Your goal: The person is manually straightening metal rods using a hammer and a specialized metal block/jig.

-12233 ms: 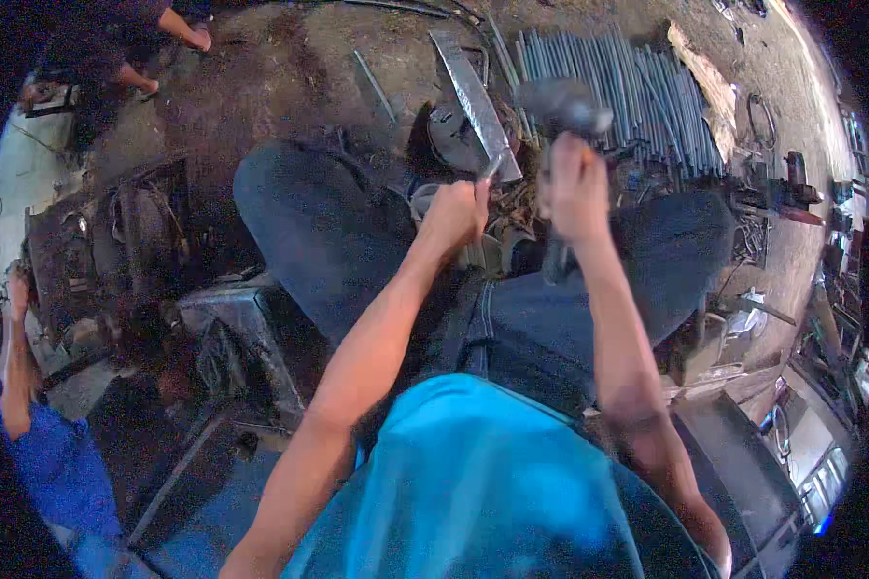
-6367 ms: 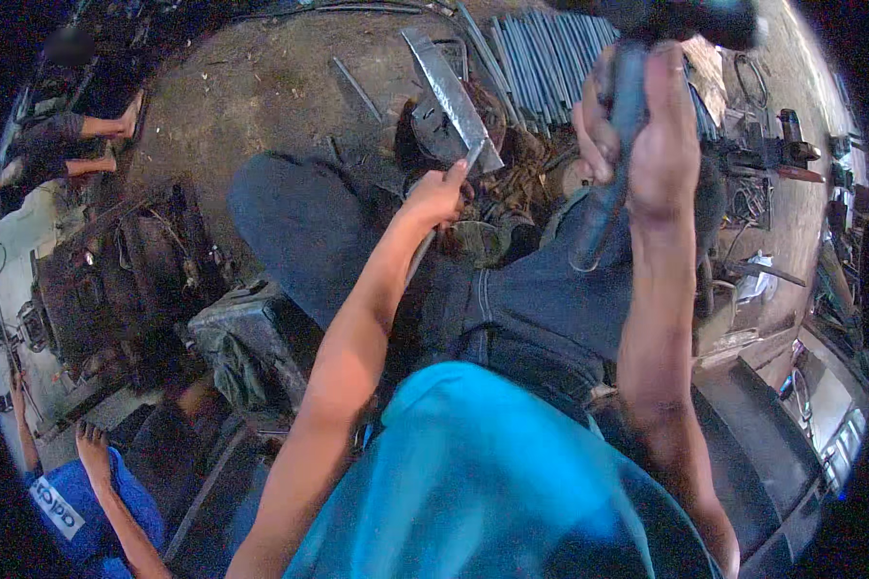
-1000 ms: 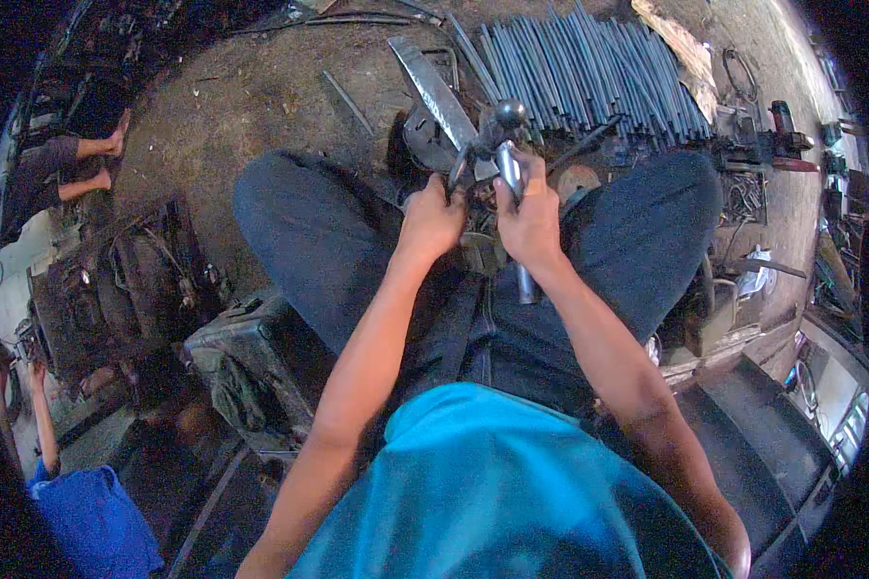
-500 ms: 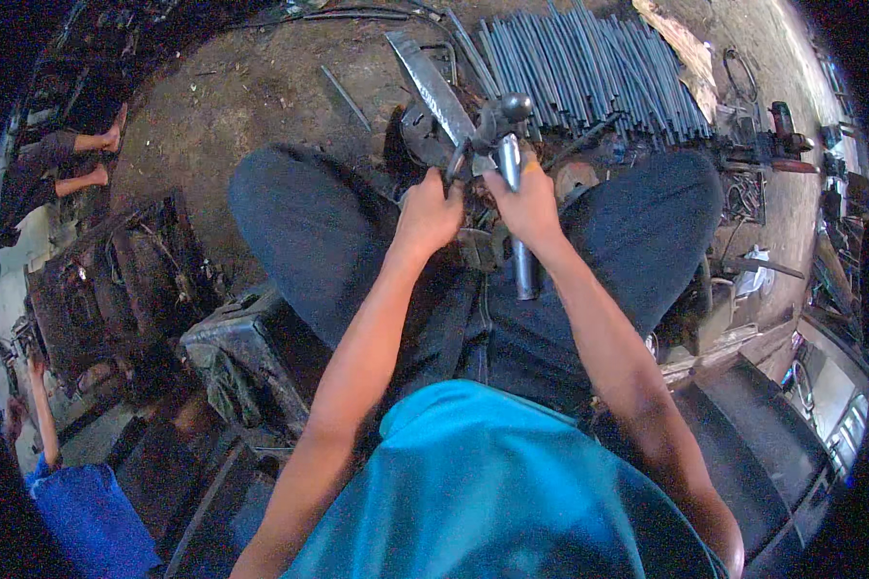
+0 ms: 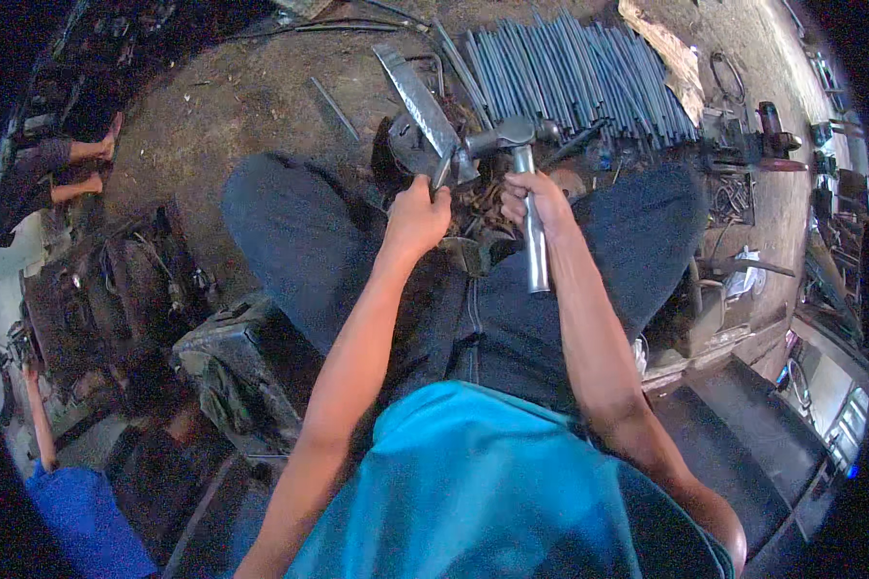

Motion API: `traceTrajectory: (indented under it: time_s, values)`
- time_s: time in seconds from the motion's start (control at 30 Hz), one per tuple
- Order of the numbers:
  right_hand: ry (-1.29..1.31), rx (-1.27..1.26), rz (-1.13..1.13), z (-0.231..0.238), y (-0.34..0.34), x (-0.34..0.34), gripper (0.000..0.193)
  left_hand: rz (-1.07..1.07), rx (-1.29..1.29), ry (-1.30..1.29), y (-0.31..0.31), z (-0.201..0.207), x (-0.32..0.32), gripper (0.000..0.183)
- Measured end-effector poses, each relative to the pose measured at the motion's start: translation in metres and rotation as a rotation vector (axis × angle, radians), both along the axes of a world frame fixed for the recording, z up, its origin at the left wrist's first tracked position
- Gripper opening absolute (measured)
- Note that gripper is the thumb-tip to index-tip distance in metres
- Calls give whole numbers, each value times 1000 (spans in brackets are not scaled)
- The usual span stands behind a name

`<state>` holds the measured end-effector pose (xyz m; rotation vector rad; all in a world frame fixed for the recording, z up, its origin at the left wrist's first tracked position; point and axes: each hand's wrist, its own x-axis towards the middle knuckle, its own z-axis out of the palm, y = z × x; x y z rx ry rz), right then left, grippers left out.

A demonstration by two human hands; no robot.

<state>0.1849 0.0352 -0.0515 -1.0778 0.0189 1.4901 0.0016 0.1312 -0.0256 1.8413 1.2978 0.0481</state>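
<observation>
My left hand point(image 5: 418, 217) is closed round the narrow near end of a long flat steel blade point(image 5: 417, 104), whose broad end points away and to the left. The blade lies over a dark rounded metal block point(image 5: 410, 145) between my knees. In my right hand point(image 5: 541, 203) is a hammer point(image 5: 536, 259), gripped by its shiny metal handle. Its head is beside the blade, just right of the blade's near part. How closely head and blade touch, I cannot tell.
Many thin metal rods point(image 5: 579, 82) lie in a row on the dirt floor ahead. A loose strip point(image 5: 334, 108) is left of them. A dark box point(image 5: 237, 347) stands by my left leg. Far left are another person's feet point(image 5: 92, 164) and a blue-clad person point(image 5: 87, 521).
My right hand and the hammer have shifted slightly right. The hammer head has turned and come lower, nearer to me. My left hand keeps its grip on the blade.
</observation>
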Motion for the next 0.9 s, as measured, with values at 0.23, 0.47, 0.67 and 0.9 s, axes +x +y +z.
traceTrajectory:
  time_s: [0.23,0.47,0.67,0.9]
  values:
    - [36,69,-59,12,0,-1,17,-25,-20,20,1,-3,5,42]
    - [-431,-39,67,26,7,-19,17,-21,13,105,0,-15,3,35]
    - [-665,-3,19,79,23,-24,26,-2,-42,126,3,-2,10,38]
    - [-946,112,-40,146,41,-46,26,45,-90,237,4,5,9,42]
